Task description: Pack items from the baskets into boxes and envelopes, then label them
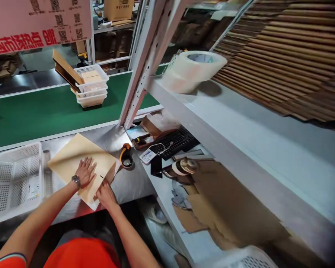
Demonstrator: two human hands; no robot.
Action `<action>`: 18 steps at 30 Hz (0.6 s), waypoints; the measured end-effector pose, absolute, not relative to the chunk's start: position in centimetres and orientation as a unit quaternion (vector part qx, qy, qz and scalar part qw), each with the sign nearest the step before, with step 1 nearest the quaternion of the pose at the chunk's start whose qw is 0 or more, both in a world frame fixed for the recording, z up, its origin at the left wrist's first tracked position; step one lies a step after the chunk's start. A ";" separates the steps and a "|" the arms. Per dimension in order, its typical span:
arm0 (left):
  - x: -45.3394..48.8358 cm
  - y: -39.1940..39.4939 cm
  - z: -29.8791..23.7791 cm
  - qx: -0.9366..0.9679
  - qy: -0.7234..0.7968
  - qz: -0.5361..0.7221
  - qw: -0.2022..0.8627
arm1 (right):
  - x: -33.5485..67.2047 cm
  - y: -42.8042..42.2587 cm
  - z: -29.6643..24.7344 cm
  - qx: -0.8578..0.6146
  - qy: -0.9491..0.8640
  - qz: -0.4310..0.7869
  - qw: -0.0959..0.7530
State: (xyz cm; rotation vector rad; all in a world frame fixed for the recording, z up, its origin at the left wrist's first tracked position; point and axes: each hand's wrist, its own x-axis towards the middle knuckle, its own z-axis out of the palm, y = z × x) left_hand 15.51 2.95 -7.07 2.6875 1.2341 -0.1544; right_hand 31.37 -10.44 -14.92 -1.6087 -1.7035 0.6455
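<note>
Left hand [86, 172] flat on cardboard sheet [78, 156]; right hand [106, 193] seemingly folds flap

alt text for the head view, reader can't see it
A person's left hand presses flat on a tan cardboard sheet on a metal table; the right hand touches its near edge. A white basket sits to the left, a tape roll on the shelf.
</note>
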 end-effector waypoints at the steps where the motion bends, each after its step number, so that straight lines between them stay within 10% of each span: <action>1: 15.8 3.5 -7.6 0.903 0.412 -0.073 0.098 | 31.2 -12.0 -15.4 -0.623 -0.656 0.251 0.344; 18: 16.6 2.8 -11.4 0.898 0.386 -0.181 0.110 | 25.8 -20.0 -15.7 -0.678 -0.572 0.316 0.335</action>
